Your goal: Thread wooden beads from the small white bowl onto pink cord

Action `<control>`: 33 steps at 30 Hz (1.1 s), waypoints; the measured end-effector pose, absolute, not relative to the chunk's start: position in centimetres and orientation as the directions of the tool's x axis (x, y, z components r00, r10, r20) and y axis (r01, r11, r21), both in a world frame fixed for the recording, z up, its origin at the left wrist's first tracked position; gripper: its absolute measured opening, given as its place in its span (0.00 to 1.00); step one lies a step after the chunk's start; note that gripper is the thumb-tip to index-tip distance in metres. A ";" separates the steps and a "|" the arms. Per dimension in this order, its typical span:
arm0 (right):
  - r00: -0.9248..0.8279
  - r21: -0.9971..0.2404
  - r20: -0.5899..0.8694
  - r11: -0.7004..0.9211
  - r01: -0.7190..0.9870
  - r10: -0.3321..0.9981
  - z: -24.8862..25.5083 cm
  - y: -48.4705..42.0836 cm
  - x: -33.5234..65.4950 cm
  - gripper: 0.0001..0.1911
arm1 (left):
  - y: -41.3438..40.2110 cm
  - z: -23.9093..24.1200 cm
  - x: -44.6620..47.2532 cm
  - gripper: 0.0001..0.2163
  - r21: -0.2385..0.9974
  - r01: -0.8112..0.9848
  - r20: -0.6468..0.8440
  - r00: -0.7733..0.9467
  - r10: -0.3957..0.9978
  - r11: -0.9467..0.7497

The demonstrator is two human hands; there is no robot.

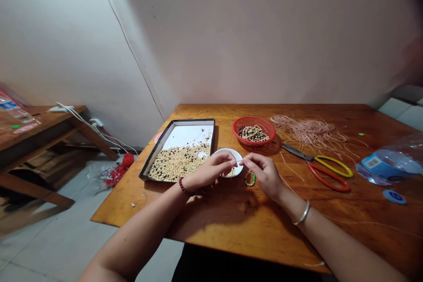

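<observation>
My left hand (211, 169) and my right hand (264, 174) meet over a small white bowl (235, 155), each in a pinch. Between the fingertips runs a short piece of thin cord (238, 161), held at both ends. Just below it, a string of beads (250, 179) with some green ones hangs or lies by my right hand; I cannot tell which. To the left stands a black-edged tray (212, 130) with a white bottom, holding many cream and dark beads (178, 163). Part of the bowl is hidden behind my left hand.
Behind the bowl stands a red plastic basket (254, 142) with beaded strings inside. Pale pink cords (304, 131) lie tangled at the back right. Scissors (315, 161) with yellow and red handles lie spread near my right hand. A blue-labelled plastic bottle (385, 165) is farther right.
</observation>
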State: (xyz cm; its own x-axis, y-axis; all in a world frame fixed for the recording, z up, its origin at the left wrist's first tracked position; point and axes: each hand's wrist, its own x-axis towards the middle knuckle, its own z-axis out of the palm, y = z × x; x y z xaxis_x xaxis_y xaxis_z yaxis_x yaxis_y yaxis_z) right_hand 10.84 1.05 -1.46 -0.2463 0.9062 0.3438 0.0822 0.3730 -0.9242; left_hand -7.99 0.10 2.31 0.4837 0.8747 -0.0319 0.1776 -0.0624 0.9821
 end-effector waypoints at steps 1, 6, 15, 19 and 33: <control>-0.236 -0.925 0.347 0.373 0.075 0.908 -1.4 1.1 10.8 0.15 | 0.2 2.3 -8.0 0.14 0.984 0.164 -0.021 0.475 0.880 -0.065; -0.189 -0.931 0.348 0.363 0.050 0.918 -0.8 1.0 10.9 0.14 | 0.6 2.1 -8.2 0.12 0.998 0.046 0.017 0.442 0.897 -0.042; -0.126 -0.944 0.322 0.329 0.035 0.938 -1.7 1.6 11.2 0.16 | 1.0 1.3 -8.2 0.10 0.979 -0.173 -0.025 0.422 0.906 0.108; -0.116 -0.945 0.318 0.324 0.034 0.941 -1.9 1.7 11.3 0.16 | 1.5 1.4 -8.4 0.12 0.926 -0.322 -0.041 0.432 0.901 0.196; -0.246 -0.937 0.316 0.342 0.071 0.916 -2.1 1.6 10.7 0.15 | 0.4 1.2 -7.4 0.13 0.936 0.260 0.111 0.421 0.900 -0.237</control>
State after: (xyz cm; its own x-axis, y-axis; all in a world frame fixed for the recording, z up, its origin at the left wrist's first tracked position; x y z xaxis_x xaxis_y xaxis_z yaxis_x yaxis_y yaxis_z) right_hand 10.66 1.63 -2.11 -0.2463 0.9163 0.3158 0.0712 0.3421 -0.9370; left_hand -7.42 0.42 1.22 0.4209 0.9003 0.1112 0.2596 -0.2371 0.9362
